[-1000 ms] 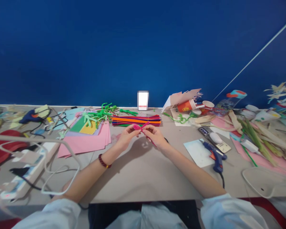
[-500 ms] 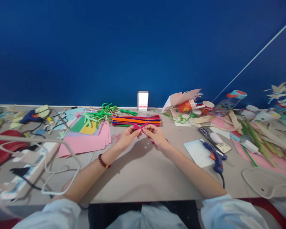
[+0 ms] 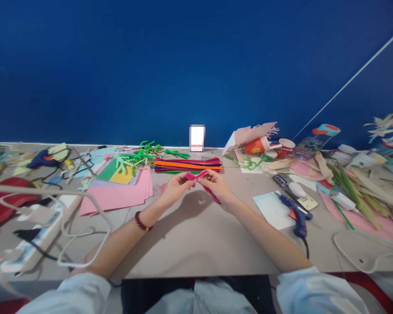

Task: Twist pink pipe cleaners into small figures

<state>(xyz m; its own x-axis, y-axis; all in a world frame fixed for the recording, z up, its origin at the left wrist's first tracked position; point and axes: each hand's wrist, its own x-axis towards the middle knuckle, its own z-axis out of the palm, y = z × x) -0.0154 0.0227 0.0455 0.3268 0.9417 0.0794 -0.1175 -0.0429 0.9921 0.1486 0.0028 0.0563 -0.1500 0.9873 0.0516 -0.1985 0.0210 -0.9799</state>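
Just above the table, our left hand and right hand have their fingers pinched shut on the pink pipe cleaner, held in the air between them. Since half a second ago its looped end has curled rounder and its tail now pokes out below the right hand, so we judge the bending a little further on. Farther back, the print on the red paper cup is too small to read, and the white card at the wall is blurred.
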